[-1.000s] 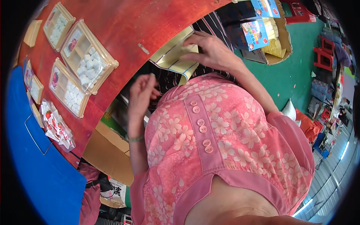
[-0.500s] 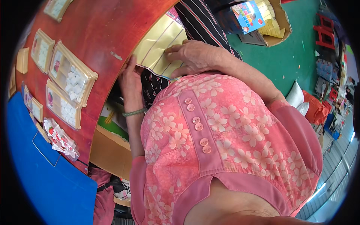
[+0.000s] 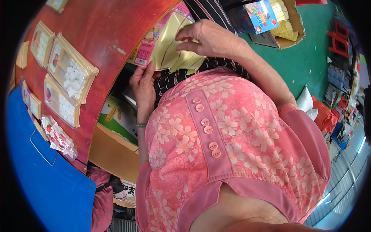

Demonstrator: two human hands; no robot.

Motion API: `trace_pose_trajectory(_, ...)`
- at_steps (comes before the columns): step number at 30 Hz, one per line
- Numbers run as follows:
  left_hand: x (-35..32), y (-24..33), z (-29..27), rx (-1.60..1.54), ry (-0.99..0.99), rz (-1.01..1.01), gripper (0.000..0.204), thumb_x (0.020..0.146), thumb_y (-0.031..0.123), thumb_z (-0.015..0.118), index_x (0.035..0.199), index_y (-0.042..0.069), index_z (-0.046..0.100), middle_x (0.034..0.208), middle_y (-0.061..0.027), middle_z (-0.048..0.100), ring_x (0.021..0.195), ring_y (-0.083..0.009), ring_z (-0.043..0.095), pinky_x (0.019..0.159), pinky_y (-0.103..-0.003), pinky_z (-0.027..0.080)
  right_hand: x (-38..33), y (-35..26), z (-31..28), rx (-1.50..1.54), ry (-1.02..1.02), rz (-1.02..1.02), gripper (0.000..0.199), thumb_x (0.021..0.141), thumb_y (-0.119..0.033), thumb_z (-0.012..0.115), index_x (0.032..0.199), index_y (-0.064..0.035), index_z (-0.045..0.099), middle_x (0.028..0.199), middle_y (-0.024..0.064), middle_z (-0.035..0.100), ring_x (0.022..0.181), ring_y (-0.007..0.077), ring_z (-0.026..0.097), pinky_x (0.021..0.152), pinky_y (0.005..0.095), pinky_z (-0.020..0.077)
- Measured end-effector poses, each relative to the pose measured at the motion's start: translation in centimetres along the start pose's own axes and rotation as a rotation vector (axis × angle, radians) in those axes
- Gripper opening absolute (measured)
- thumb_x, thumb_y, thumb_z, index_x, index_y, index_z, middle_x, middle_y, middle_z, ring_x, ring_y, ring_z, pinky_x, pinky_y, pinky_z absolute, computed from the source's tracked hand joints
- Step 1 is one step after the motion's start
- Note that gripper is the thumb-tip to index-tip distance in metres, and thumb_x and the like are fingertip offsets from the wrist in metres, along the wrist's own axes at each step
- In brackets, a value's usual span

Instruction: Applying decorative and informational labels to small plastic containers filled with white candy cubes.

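Note:
Both my hands hold a stack of flat gold packets (image 3: pixel 174 54) with pink printed header cards, just off the edge of a red table (image 3: pixel 96 34). My left hand (image 3: pixel 143 86) grips the stack's lower left corner from below. My right hand (image 3: pixel 206 38) pinches the top gold packet near its upper edge. My pink flowered blouse (image 3: pixel 228 147) fills the middle of the view and hides my lap.
On the red table lie several shallow cream trays (image 3: pixel 69 73) with white pieces and small sachets (image 3: pixel 58 137), beside a blue surface (image 3: pixel 42 181). A cardboard box (image 3: pixel 116 143) with a green printed panel sits under the table. Boxes of packets (image 3: pixel 284 23) stand on the green floor.
The packet stack has come up from my lap toward the table edge. My left hand slid lower on its corner, and my right hand shifted onto the top packet.

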State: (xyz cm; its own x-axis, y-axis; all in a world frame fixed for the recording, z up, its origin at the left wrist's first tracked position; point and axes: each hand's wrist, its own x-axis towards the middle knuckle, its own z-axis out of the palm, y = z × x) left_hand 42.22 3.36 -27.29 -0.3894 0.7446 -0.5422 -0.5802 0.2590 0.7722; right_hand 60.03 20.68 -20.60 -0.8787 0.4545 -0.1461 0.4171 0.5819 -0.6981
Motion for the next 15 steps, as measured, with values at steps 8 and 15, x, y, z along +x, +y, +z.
trace_pose_trajectory(8,2.0,0.7,-0.7,-0.269,0.102,-0.055,0.013,0.090,0.010,0.063,0.101,0.003,0.065,0.096,-0.0061,0.067,0.083,-0.0147,0.064,0.071,-0.028,0.053,2.0,1.2,5.7,-0.143,0.142,-0.160,0.054,0.074,-0.027,0.075,0.121,-0.0061,0.058,0.119,0.0151,0.059,0.116,0.0339,0.052,0.102,0.0393,0.0414)
trace_pose_trajectory(15,2.2,0.6,-3.3,-0.228,0.037,0.022,0.014,0.089,0.007,0.063,0.103,0.004,0.065,0.096,-0.0059,0.067,0.087,-0.0151,0.064,0.074,-0.029,0.054,2.9,-0.1,4.3,0.018,0.066,-0.085,0.042,0.080,-0.022,0.071,0.118,-0.0056,0.060,0.115,0.0157,0.061,0.113,0.0319,0.056,0.097,0.0382,0.0465)
